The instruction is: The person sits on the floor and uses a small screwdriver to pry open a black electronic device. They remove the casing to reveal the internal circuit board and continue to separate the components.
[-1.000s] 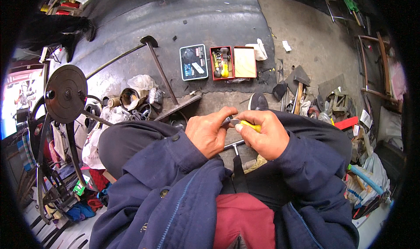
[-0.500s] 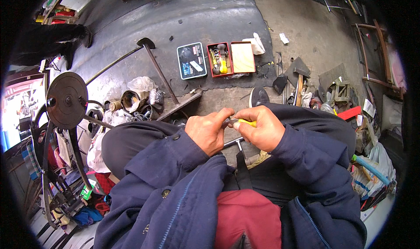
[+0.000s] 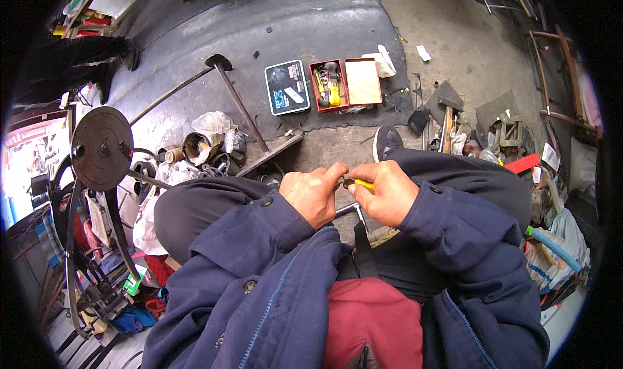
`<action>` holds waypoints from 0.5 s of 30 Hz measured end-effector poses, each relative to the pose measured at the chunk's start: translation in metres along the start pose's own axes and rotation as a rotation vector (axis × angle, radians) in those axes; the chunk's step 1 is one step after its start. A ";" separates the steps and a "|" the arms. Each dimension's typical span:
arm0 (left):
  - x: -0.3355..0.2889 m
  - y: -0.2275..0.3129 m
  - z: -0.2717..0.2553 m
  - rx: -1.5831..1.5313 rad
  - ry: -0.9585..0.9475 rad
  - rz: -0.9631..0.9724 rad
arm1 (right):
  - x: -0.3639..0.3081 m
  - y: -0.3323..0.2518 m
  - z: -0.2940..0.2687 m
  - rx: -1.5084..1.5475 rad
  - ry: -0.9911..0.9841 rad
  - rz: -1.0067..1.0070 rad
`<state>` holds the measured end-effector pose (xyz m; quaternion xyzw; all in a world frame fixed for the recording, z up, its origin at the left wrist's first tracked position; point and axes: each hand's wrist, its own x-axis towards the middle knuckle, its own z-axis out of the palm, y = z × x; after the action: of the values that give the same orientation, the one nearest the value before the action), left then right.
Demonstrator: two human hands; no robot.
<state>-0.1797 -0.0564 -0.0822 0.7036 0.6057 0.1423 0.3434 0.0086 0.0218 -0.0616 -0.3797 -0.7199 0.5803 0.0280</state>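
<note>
Right hand [image 3: 389, 192]: slim yellow-handled tool [image 3: 365, 185] is pinched, seemingly for fine control;
Left hand [image 3: 311, 195]: curled, frame centre; whether anything is gripped cannot be told

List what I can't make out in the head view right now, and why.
Head view, all four:
Small dark piece in the left hand: fingers cover most of it; shape unclear.
Yellow-handled tool in the right hand: thumb and fingers hide part of it.
Tools in the red box: too small to identify each.
Person at upper left: cut off by the dark rim above the legs.
</note>
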 end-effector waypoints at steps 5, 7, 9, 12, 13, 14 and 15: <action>0.000 -0.003 0.004 0.033 -0.026 -0.011 | 0.000 0.004 0.005 -0.113 -0.002 -0.029; 0.000 -0.003 0.004 0.068 -0.061 -0.030 | 0.002 0.006 0.006 -0.152 -0.002 -0.051; 0.000 -0.002 0.003 0.059 -0.056 -0.028 | 0.004 0.009 0.005 -0.038 -0.018 0.000; -0.001 -0.002 0.002 0.030 -0.045 -0.013 | 0.006 0.013 -0.001 0.258 -0.091 0.199; -0.002 -0.001 0.002 0.014 -0.041 -0.003 | 0.006 0.014 -0.002 0.285 -0.121 0.255; -0.002 -0.001 0.002 0.011 -0.042 0.003 | 0.006 0.015 -0.003 0.313 -0.156 0.310; -0.004 -0.002 0.003 0.007 -0.045 0.009 | 0.006 0.015 -0.003 0.281 -0.169 0.300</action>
<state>-0.1804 -0.0605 -0.0848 0.7104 0.5951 0.1258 0.3540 0.0136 0.0282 -0.0763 -0.4248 -0.5674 0.7023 -0.0664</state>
